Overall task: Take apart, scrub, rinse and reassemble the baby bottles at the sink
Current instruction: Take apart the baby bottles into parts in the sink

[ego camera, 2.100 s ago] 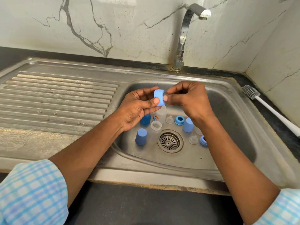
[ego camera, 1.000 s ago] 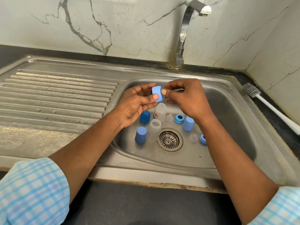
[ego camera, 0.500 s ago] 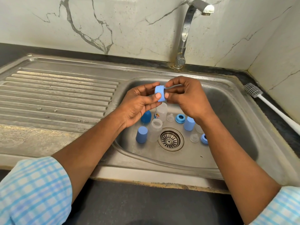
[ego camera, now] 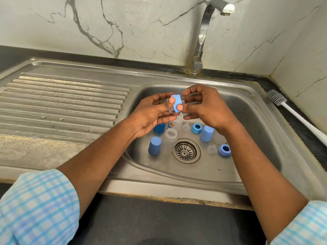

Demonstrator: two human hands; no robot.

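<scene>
Both hands are up over the basin, meeting in the middle. The left hand (ego camera: 152,114) pinches a light blue plastic screw ring (ego camera: 177,102) with its thumb on the near face and its fingers curled behind. The right hand (ego camera: 207,108) closes on the same ring from the other side, thumb tip pressed to its lower edge and forefinger arched over the top. A translucent teat (ego camera: 171,110) shows at the ring's edge, under the left thumb. I cannot tell how far it sits inside.

Straight below the grip, on the floor of the stainless steel sink (ego camera: 247,121), lies a clear bottle with a printed label (ego camera: 177,123). Under the left palm a dark blue cap (ego camera: 159,128) peeks out, half hidden. Nearer me than that stands an open-mouthed clear bottle (ego camera: 170,138) with a light blue cap (ego camera: 154,145) just beside it. The round drain strainer (ego camera: 185,151) sits below the grip, towards me.

Under the right hand lie a small clear teat (ego camera: 185,127), a bright blue ring (ego camera: 196,128), a second light blue cap (ego camera: 206,133) and a cloudy bottle (ego camera: 219,137) tucked beneath the wrist. Near the right forearm lie another clear teat (ego camera: 211,149) and another blue ring (ego camera: 224,150), side by side.

Well off to the right of the grip, a white-handled bottle brush (ego camera: 290,110) lies on the dark counter. The chrome tap (ego camera: 201,32) rises behind the hands, and the ribbed draining board (ego camera: 62,103) spreads away to the left.
</scene>
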